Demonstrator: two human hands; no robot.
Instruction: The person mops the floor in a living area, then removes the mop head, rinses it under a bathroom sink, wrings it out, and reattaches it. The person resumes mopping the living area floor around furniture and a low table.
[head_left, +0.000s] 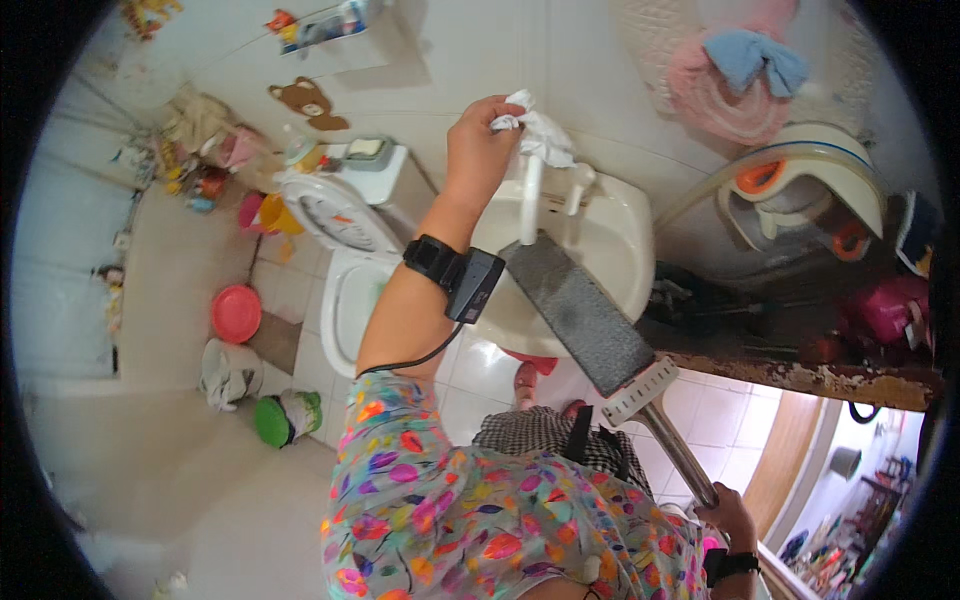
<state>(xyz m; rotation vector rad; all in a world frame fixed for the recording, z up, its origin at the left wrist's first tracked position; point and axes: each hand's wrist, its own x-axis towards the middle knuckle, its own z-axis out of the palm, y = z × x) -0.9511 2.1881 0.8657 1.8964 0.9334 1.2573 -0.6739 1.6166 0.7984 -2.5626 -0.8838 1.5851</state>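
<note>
My left hand (484, 142) stretches over the sink's back rim and pinches a crumpled white cloth (545, 139). Part of the cloth hangs down over the base of the white faucet (531, 199). My right hand (726, 508) is low at the right, closed around the metal handle (679, 450) of a flat mop. The mop's long dark grey pad (581, 315) lies slantwise over the white washbasin (637, 247). Its far end is under the faucet's spout. A pale slotted bracket (640, 391) joins the pad to the handle. Whether water runs cannot be told.
Left of the basin stands a toilet (349, 300) with its lid raised. A soap dish (369, 152) rests on its tank. A red basin (236, 313) and a green bucket (287, 418) are on the tiled floor. A worn wooden edge (795, 379) runs along the right.
</note>
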